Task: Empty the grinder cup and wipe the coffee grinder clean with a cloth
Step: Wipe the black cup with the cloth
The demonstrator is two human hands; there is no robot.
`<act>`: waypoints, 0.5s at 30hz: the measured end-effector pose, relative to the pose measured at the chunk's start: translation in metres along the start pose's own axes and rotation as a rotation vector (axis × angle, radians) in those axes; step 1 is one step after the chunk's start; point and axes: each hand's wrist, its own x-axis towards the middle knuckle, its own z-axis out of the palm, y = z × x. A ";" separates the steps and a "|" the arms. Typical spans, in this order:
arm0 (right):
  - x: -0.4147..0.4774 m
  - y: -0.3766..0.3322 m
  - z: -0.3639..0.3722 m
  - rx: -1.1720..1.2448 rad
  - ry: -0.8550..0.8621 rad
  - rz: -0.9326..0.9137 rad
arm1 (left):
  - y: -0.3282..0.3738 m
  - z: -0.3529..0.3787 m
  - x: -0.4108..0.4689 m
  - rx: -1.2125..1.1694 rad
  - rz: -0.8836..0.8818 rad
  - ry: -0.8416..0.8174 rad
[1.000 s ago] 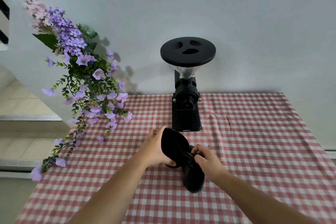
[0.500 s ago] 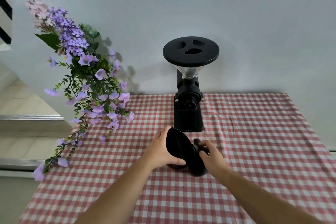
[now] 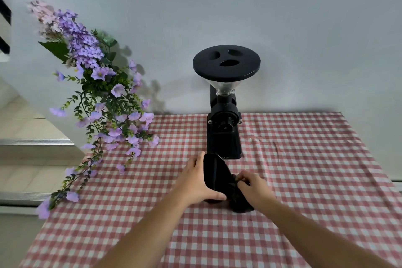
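Black rigid plastic grinder cup (image 3: pixel 214 175), tilted, light-looking, probably slippery, clasped round its wall by left hand (image 3: pixel 195 183); crumpled soft black cloth (image 3: pixel 236 194) pinched under right hand (image 3: pixel 253 188).

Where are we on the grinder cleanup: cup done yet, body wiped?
Done: the cup is off the grinder and tipped on its side in the left hand. In hand: the right hand presses a dark cloth at the cup's mouth, apparently wiping it; I can't see inside, so whether it is empty is unclear. Left: the grinder stands untouched behind.
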 end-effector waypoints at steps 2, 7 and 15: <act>0.009 -0.014 -0.009 0.062 0.090 -0.045 | 0.007 0.009 0.000 0.031 -0.012 0.085; 0.022 -0.040 -0.016 0.223 0.090 -0.193 | 0.003 -0.004 0.003 0.090 0.056 -0.012; 0.018 0.004 -0.005 0.052 -0.116 0.062 | -0.010 -0.015 0.002 0.047 0.127 -0.123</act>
